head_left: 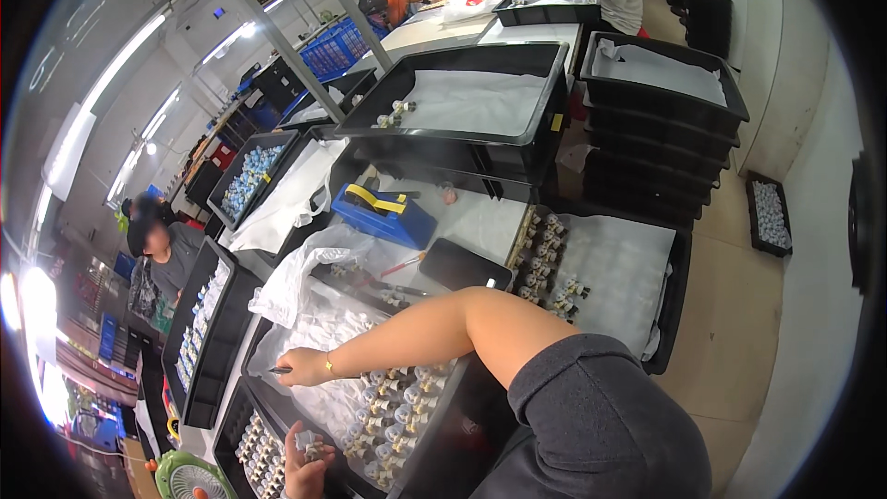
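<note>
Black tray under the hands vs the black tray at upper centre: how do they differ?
The near black plastic tray is crowded with small silver-and-white fittings; the upper black plastic tray holds only a few at its left end. The right hand reaches into the near tray; no hand touches the upper one. Both are lined with white sheet.

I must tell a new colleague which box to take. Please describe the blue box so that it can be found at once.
Start at the white worktop between the black trays. The blue box stands on its left part, beside a dark flat device. It is the only bright blue thing there and has a yellow strip on top.
</note>
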`<state>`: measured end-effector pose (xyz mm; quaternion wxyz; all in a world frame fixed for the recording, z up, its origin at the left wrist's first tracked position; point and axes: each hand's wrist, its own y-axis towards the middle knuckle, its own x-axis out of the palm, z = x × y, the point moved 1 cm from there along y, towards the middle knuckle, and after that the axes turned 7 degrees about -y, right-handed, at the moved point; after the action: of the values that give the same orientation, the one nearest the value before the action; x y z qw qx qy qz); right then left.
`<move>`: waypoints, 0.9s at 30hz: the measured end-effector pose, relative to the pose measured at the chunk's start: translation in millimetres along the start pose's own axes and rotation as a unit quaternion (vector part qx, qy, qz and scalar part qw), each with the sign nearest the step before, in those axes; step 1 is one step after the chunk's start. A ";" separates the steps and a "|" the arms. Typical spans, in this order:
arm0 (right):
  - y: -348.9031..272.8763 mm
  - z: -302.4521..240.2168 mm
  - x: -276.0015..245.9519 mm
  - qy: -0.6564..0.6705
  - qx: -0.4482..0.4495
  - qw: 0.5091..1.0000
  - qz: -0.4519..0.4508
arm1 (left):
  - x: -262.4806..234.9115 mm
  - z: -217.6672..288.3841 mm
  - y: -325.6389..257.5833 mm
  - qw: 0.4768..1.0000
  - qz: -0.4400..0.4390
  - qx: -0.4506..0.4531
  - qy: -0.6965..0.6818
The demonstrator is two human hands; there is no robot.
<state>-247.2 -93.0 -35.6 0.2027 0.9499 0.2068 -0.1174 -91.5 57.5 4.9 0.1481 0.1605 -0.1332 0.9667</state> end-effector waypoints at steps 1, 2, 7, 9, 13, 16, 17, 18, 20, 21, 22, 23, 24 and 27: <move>-1.2 0.0 -2.5 -0.006 0.001 1.000 0.000 | 2.3 -0.5 0.8 1.000 -0.001 0.000 0.001; -2.1 -0.3 -5.0 -0.012 0.002 1.000 -0.001 | 3.3 -1.0 1.5 1.000 -0.005 -0.001 -0.001; 0.5 6.5 -2.4 -0.052 -0.009 0.999 0.011 | 4.8 -2.3 1.6 1.000 -0.010 -0.001 -0.001; 1.3 8.5 0.0 -0.056 -0.013 0.998 0.012 | 2.1 -2.5 2.4 1.000 -0.010 -0.002 0.000; -0.4 5.5 1.2 -0.062 -0.017 0.998 0.009 | -1.8 -2.3 2.9 1.000 -0.011 -0.003 -0.005; -1.6 0.9 -1.5 -0.068 -0.020 0.998 0.002 | -0.6 -1.3 1.5 1.000 -0.007 -0.003 -0.002; -2.0 1.3 -1.4 -0.059 -0.021 0.998 0.012 | 0.2 -1.1 1.4 1.000 -0.005 -0.004 0.000; -2.4 2.2 -0.8 -0.050 -0.022 0.998 0.022 | 0.1 -1.5 1.7 1.000 -0.005 -0.005 0.001; -3.2 1.4 -0.6 -0.047 -0.023 0.998 0.023 | -0.1 -1.3 1.8 1.000 -0.004 -0.004 0.004; -4.5 0.7 -2.2 -0.054 -0.023 0.998 0.013 | 0.0 -1.1 1.6 1.000 -0.003 -0.001 0.007; -5.8 0.4 -3.9 -0.061 -0.021 0.998 0.003 | 0.6 -1.8 1.5 1.000 -0.002 0.001 0.008; -6.1 0.6 -4.8 -0.059 -0.023 0.998 0.003 | 1.5 -2.4 1.7 1.000 -0.001 0.004 0.009; -6.1 1.2 -5.5 -0.057 -0.025 0.998 0.003 | 3.1 -2.9 2.2 1.000 0.008 0.019 0.007; -4.8 2.7 -0.3 -0.046 -0.044 0.998 0.010 | 7.5 -3.3 0.9 0.997 0.039 0.073 -0.002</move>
<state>-250.0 -90.3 -39.5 0.2552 0.9355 0.1931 -0.1500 -99.5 59.5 4.4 0.0976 0.1678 -0.0691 0.9786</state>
